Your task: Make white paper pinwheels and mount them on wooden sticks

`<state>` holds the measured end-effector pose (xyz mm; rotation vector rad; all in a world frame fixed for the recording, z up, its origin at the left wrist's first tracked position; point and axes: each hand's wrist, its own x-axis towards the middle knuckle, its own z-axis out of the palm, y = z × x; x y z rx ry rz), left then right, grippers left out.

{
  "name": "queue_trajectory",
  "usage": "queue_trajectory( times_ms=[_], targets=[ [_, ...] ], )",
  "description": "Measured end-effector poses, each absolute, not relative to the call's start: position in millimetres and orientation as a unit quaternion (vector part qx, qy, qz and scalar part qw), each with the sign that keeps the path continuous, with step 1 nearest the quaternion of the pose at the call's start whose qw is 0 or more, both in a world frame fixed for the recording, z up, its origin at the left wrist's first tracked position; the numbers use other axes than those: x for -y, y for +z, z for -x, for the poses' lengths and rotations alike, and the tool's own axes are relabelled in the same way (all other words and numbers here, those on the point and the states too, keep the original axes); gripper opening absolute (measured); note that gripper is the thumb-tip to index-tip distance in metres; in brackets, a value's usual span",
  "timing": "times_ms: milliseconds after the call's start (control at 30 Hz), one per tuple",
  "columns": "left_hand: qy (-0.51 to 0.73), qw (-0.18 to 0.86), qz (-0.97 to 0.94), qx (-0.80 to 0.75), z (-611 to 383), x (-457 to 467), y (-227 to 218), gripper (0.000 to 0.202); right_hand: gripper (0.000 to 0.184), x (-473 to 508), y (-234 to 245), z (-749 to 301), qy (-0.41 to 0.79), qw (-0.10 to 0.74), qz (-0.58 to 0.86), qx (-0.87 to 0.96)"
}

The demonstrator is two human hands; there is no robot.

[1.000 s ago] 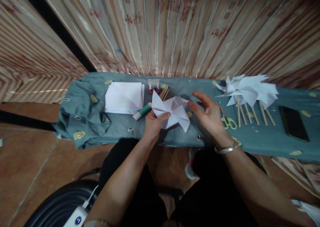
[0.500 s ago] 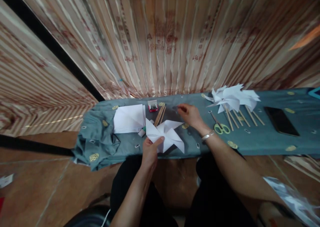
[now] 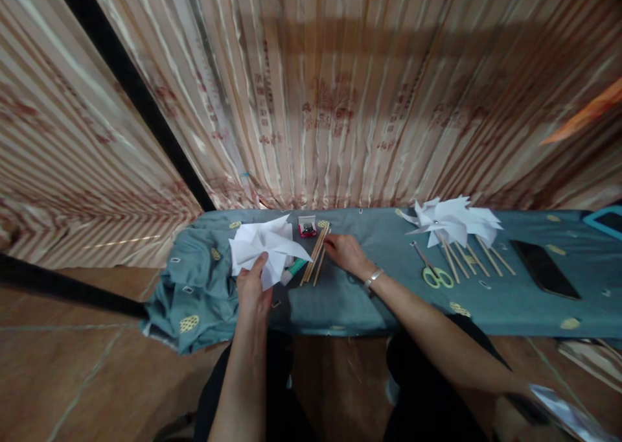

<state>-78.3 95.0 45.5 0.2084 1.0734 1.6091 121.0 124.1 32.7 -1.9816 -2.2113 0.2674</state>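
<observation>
My left hand [image 3: 253, 280] grips a white paper pinwheel [image 3: 279, 246] by its near side, with the thumb on top. The pinwheel overlaps a stack of white paper [image 3: 238, 240]. At the far end of a small bundle of wooden sticks [image 3: 313, 259], my right hand [image 3: 346, 253] has its fingers closed on the rightmost stick [image 3: 320, 267], which lies slightly apart from the others. A small red box [image 3: 307, 227] with tiny dark pieces in it sits just beyond the sticks. A green-and-white item [image 3: 294, 268] is partly covered by the pinwheel.
Scissors with green handles [image 3: 437, 277] lie right of my right hand. Several finished pinwheels on sticks [image 3: 451, 221] are piled farther right, beside a black phone [image 3: 544, 268]. A blue-edged object [image 3: 605, 221] is at the far right. A striped curtain [image 3: 335, 105] hangs behind the cloth-covered table [image 3: 369, 319].
My left hand has carried the pinwheel left, over the paper stack, uncovering the sticks. My right hand has moved left to the sticks and closed on one. The view has shifted slightly.
</observation>
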Motion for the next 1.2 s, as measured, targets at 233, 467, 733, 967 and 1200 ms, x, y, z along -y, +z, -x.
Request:
queue_trajectory(
  times_ms=[233, 467, 733, 967, 1200],
  targets=[
    [0.687, 0.571, -0.083, -0.441, 83.5, -90.9, 32.4, 0.023, 0.029, -178.0, 42.9, -91.2, 0.056, -0.014, 0.627, 0.777],
    [0.687, 0.589, -0.075, -0.419, 87.6, -93.7, 35.9, 0.029, 0.031, -204.2, 44.9, -82.8, 0.044, -0.059, 0.649, 0.757],
    [0.697, 0.587, -0.087, -0.403, 90.5, -97.9, 35.2, 0.031, 0.044, -217.8, 43.8, -75.3, 0.075, -0.062, 0.711, 0.697],
    [0.703, 0.586, -0.082, -0.394, 89.3, -96.2, 36.2, 0.031, 0.043, -222.3, 39.6, -68.6, 0.082, -0.045, 0.738, 0.669],
    [0.704, 0.575, -0.083, -0.409, 95.7, -95.5, 39.1, 0.027, 0.039, -218.6, 41.4, -71.7, 0.078, -0.034, 0.734, 0.674]
  ],
)
